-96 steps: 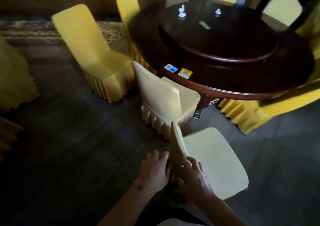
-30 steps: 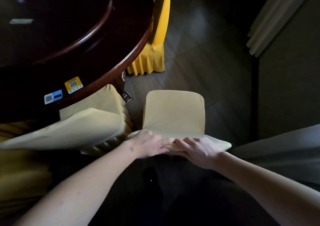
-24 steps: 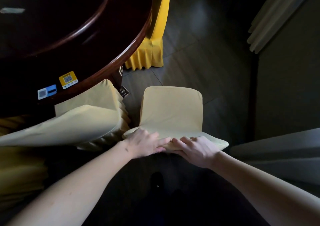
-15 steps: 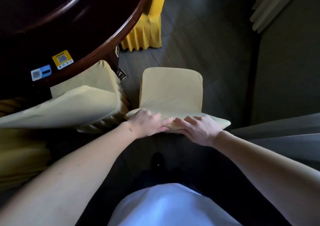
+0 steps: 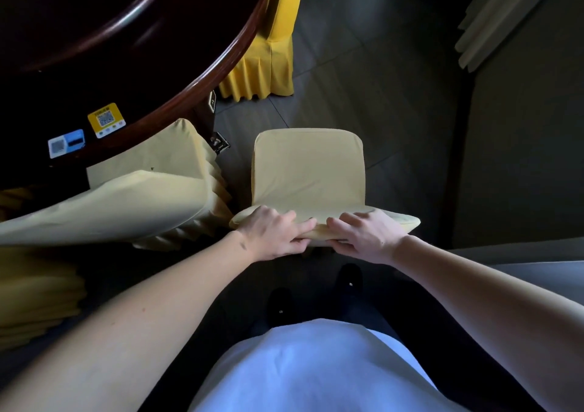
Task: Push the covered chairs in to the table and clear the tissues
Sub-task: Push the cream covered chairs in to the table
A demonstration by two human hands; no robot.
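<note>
A pale yellow covered chair point(image 5: 308, 168) stands on the dark floor right in front of me, its seat facing away. My left hand point(image 5: 273, 232) and my right hand point(image 5: 368, 234) both grip the top edge of its backrest, side by side. The dark round wooden table point(image 5: 202, 73) fills the upper left, and the chair is apart from its rim. A second pale covered chair point(image 5: 132, 190) sits at the left, partly tucked under the table. No tissues are in view.
A bright yellow covered chair point(image 5: 268, 63) stands at the table's far side. Two stickers point(image 5: 106, 120) lie on the tabletop near the rim. A curtain point(image 5: 493, 16) hangs at the upper right beside a dark wall. More yellow fabric point(image 5: 34, 288) is at the left edge.
I have turned the chair so I stand behind its backrest, both hands on top. Over the last second my view has tilted down, showing my shirt and shoes; the chair barely shifts.
</note>
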